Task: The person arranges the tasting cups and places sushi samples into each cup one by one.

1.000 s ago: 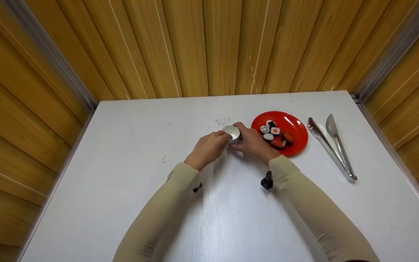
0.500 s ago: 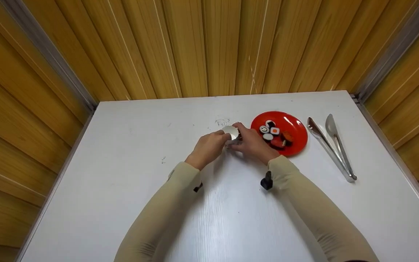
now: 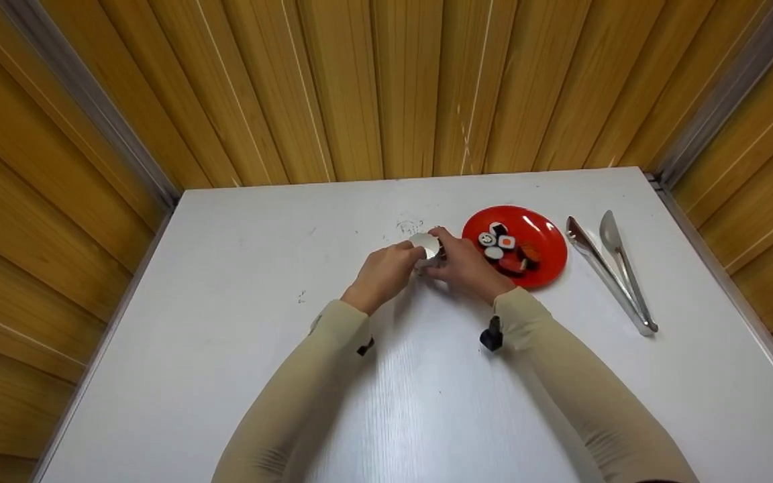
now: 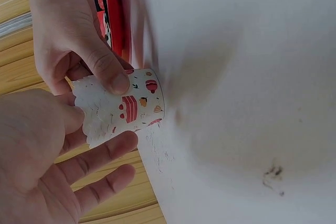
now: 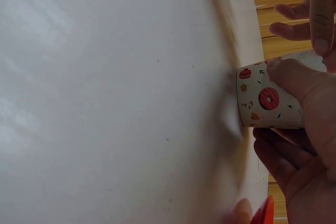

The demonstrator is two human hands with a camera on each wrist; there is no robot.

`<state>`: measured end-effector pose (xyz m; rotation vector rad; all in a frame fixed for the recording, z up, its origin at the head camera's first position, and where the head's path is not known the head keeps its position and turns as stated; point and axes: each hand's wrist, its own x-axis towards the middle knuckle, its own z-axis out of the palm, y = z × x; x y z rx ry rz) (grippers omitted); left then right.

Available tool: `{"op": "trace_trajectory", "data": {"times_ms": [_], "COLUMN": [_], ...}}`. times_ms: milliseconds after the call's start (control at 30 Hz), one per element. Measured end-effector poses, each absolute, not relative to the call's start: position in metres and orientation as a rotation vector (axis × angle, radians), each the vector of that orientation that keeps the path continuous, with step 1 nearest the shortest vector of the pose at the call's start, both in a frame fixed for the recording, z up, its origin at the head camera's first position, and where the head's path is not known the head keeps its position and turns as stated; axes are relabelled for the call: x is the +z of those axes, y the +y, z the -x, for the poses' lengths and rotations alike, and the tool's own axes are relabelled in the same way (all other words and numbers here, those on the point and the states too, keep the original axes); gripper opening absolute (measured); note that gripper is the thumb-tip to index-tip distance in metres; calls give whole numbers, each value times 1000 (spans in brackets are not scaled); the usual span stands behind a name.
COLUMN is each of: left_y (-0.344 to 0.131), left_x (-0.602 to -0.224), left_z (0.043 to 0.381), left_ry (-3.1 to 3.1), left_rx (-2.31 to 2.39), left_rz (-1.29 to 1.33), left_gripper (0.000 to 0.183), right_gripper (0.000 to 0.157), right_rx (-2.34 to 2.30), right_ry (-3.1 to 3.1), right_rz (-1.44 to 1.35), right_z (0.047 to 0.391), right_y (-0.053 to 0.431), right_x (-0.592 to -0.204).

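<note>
A stack of paper baking cups [image 3: 427, 243] stands upright on the white table in the head view. Red cake and macaron prints mark the outer cup [image 4: 134, 100] in the left wrist view, where layered scalloped rims show at its mouth. My right hand [image 3: 464, 265] grips the stack around its side, thumb across the printed wall. At the rim my left hand [image 3: 384, 272] has its thumb over the edge, pinching there; its other fingers extend along the outside. A donut print shows on the outer wall in the right wrist view. How many cups are nested cannot be told.
Right of the hands lies a red plate [image 3: 549, 263] with several sushi pieces [image 3: 506, 242], close to the right wrist. Metal tongs [image 3: 611, 278] lie spread farther right. Wood-panelled walls [image 3: 346, 87] enclose the table's back and sides.
Very little differs. Both hands stay at the baking cups in nearly the same pose, with only a slight shift of the whole view.
</note>
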<state>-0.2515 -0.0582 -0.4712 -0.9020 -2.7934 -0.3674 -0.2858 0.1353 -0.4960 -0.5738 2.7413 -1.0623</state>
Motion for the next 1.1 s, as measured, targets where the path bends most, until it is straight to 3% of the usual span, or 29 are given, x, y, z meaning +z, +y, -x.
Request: {"op": "trace_trajectory", "data": {"times_ms": [600,1100], "left_y": [-69,-112], "left_x": [-459,-460], "left_z": [253,255], "left_ry": [-2637,-2518], "left_rx": [-531,-578], "left_rz": [949,803], "left_gripper": [17,11], "right_gripper": [77,67], "right_rx": [-1064,-1117], "right_ry": [2750,2747], "right_rz": [554,612], "right_z": [285,282], "right_y": [133,129], "right_x": [-496,-496]}}
